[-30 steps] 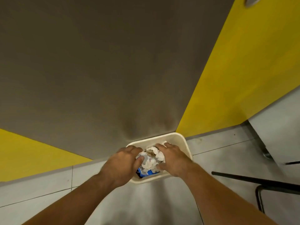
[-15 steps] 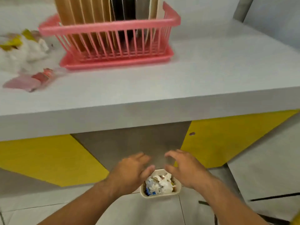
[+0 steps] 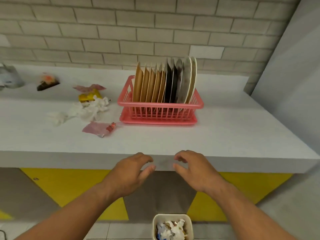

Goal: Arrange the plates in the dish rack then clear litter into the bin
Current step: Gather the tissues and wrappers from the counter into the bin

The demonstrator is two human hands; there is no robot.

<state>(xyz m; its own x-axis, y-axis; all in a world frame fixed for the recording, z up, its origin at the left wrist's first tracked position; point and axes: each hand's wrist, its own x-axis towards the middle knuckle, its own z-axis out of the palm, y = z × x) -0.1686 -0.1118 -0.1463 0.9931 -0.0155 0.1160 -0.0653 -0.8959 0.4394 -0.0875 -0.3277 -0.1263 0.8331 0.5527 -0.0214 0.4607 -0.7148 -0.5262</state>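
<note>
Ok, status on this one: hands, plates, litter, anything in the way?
Left hand and right hand open, empty, in front of counter edge. Plates upright in pink rack. Litter on counter; bin on floor part full. Nothing blocking.

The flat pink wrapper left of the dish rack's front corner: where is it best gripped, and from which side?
Probably pinch the pink wrapper at its crumpled red end beside the dish rack, coming from above with the left hand. The rest lies flat on the counter and offers little edge.
</note>
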